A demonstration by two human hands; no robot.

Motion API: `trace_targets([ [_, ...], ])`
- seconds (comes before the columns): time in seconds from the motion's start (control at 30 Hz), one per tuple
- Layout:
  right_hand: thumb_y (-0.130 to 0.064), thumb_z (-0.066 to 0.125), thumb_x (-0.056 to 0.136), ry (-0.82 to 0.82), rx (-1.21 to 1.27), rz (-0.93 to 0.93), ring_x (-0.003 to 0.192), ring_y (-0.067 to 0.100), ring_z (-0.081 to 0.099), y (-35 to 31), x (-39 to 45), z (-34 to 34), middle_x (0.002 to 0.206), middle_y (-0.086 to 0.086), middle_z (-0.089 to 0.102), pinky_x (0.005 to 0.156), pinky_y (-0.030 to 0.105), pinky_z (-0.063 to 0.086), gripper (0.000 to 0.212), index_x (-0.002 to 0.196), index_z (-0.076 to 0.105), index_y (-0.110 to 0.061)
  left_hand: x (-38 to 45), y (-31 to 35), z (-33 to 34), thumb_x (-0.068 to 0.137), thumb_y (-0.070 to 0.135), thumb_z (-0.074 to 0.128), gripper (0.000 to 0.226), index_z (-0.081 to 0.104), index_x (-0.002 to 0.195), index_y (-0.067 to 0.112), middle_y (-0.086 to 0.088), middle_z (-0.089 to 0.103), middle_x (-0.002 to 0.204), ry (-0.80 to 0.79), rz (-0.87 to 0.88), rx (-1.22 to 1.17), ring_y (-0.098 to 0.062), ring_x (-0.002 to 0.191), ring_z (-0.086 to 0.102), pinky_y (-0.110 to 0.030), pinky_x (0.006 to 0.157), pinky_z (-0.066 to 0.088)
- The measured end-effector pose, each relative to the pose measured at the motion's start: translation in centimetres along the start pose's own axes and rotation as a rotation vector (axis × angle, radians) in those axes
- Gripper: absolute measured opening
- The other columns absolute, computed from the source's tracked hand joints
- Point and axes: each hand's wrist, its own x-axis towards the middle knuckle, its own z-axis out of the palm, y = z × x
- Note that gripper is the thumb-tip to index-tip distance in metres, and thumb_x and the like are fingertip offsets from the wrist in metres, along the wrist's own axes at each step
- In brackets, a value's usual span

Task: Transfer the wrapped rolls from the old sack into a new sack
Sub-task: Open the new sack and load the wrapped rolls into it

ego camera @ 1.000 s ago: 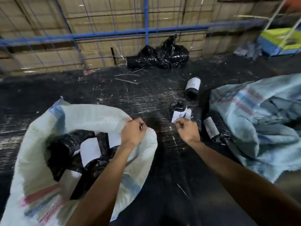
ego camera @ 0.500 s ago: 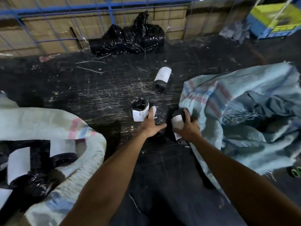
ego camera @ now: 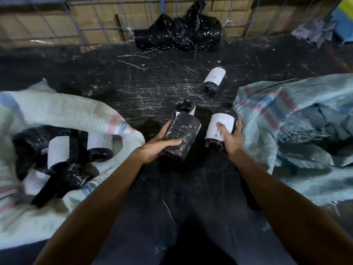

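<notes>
1. Black plastic covers the roll (ego camera: 181, 137) that the left hand (ego camera: 158, 148) grips, fingers curled around it, above the floor (ego camera: 133, 88).
2. The right hand (ego camera: 232, 139) holds a white-labelled roll (ego camera: 219, 127), fingers clamped on it, beside the blue sack (ego camera: 286, 115).
3. The white sack (ego camera: 57, 108) on the left contains more rolls (ego camera: 63, 150).
</notes>
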Motion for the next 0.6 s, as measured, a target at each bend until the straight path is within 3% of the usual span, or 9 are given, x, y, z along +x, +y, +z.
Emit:
trace_targets([
  [0.07,-0.037,0.076,0.083,-0.067,0.241,-0.008,0.122,0.011,0.057,-1.3,-2.2,2.3,0.147,-0.005,0.048,0.102,0.037,0.05,0.09,0.154,0.02,-0.039,-3.0,-0.2,-2.6,0.075,0.024,0.083,0.098,0.026,0.15,0.049,0.011,0.056,0.141,0.008,0.042,-0.083,-0.015,0.129,0.055,-0.039,0.111,0.038],
  [0.23,-0.028,0.064,0.093,-0.475,0.579,0.178,0.113,0.028,0.066,-6.0,-8.0,10.3,0.127,0.006,0.067,0.088,0.048,0.056,0.061,0.148,0.037,-0.035,-10.7,0.0,-10.6,0.069,0.039,0.086,0.092,0.035,0.145,0.05,0.018,0.056,0.14,0.145,0.115,-0.087,-0.006,0.128,0.054,-0.036,0.114,0.037],
  [0.3,-0.032,0.061,0.092,-0.67,0.593,0.316,0.112,0.028,0.067,-7.7,-10.8,14.3,0.129,0.014,0.065,0.086,0.043,0.057,0.052,0.14,0.051,-0.017,-14.5,0.4,-13.8,0.07,0.025,0.078,0.079,0.04,0.139,0.041,0.021,0.066,0.119,0.225,0.15,-0.124,0.004,0.104,0.066,-0.018,0.089,0.052],
  [0.33,-0.035,0.06,0.091,-0.748,0.572,0.385,0.11,0.027,0.068,-8.4,-12.3,16.7,0.127,0.015,0.065,0.087,0.041,0.056,0.048,0.133,0.059,-0.011,-16.8,0.3,-16.0,0.071,0.022,0.075,0.076,0.041,0.137,0.038,0.019,0.068,0.114,0.253,0.174,-0.152,0.004,0.096,0.069,-0.015,0.079,0.054],
  [0.37,-0.039,0.059,0.091,-0.797,0.538,0.445,0.107,0.026,0.069,-8.6,-13.1,18.1,0.124,0.015,0.067,0.088,0.039,0.055,0.045,0.124,0.066,-0.008,-18.3,-0.1,-17.6,0.071,0.021,0.078,0.079,0.043,0.14,0.035,0.013,0.068,0.118,0.238,0.181,-0.18,-0.003,0.1,0.069,-0.019,0.079,0.056],
  [0.4,-0.041,0.059,0.092,-0.844,0.496,0.481,0.105,0.025,0.069,-8.9,-14.0,19.9,0.12,0.013,0.069,0.088,0.038,0.054,0.044,0.118,0.07,-0.009,-20.1,-0.2,-19.3,0.068,0.025,0.085,0.088,0.043,0.144,0.033,0.006,0.066,0.128,0.229,0.18,-0.202,-0.012,0.111,0.067,-0.027,0.09,0.055],
  [0.47,-0.045,0.065,0.088,-0.884,0.38,0.519,0.108,0.025,0.068,-8.6,-15.3,23.1,0.119,0.01,0.071,0.089,0.038,0.054,0.044,0.12,0.071,-0.015,-23.1,-1.6,-23.2,0.065,0.038,0.089,0.095,0.042,0.147,0.034,0.0,0.059,0.139,0.279,0.169,-0.154,-0.023,0.128,0.056,-0.044,0.111,0.04],
  [0.53,-0.045,0.075,0.08,-0.924,0.268,0.565,0.111,0.025,0.067,-7.9,-16.6,26.0,0.121,0.01,0.07,0.093,0.039,0.053,0.05,0.124,0.069,-0.02,-25.5,-1.5,-25.8,0.074,0.042,0.082,0.08,0.045,0.145,0.037,-0.001,0.06,0.138,0.374,0.178,-0.122,-0.026,0.13,0.054,-0.049,0.114,0.034],
  [0.6,-0.046,0.078,0.077,-0.972,0.149,0.599,0.111,0.026,0.067,-7.0,-17.8,28.3,0.118,0.011,0.071,0.1,0.041,0.051,0.051,0.12,0.07,-0.02,-26.4,-1.4,-27.7,0.081,0.031,0.077,0.068,0.047,0.141,0.043,0.004,0.065,0.131,0.514,0.202,-0.066,-0.022,0.123,0.061,-0.047,0.109,0.041],
])
